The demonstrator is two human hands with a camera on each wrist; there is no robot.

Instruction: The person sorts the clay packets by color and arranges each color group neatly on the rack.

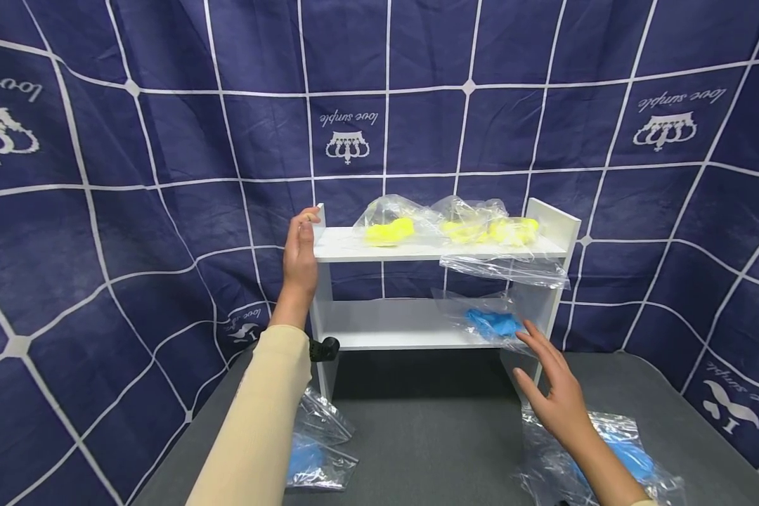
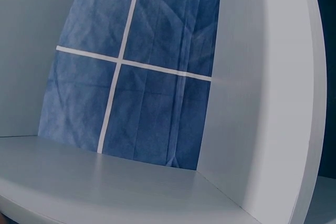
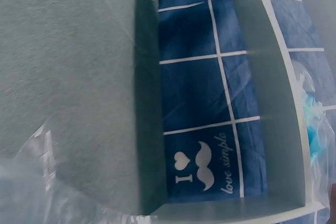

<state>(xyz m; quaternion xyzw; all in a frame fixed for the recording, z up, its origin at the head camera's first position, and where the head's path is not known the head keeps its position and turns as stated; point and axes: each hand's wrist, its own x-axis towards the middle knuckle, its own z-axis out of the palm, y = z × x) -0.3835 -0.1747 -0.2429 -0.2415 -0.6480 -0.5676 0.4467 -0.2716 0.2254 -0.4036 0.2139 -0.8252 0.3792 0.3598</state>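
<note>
A white two-tier shelf (image 1: 392, 256) stands on the dark tabletop. My left hand (image 1: 300, 260) grips the upper part of its left side panel, fingertips bent over the edge. On the lower board, at the right, lies a clear plastic bag with a soft-looking blue item (image 1: 493, 323) inside; its exact kind cannot be made out. My right hand (image 1: 553, 393) is beside this bag, fingers spread and fairly straight, fingertips at its front edge; whether they touch is unclear. In the right wrist view the bagged blue item (image 3: 313, 129) shows at the right edge.
Clear bags with yellow items (image 1: 388, 232) lie along the top board, one bag's zip edge (image 1: 506, 270) hanging over the front. On the tabletop are bags with blue contents, one at the left (image 1: 306, 457) and one under my right forearm (image 1: 632, 460). A blue checked cloth (image 1: 417, 133) hangs behind.
</note>
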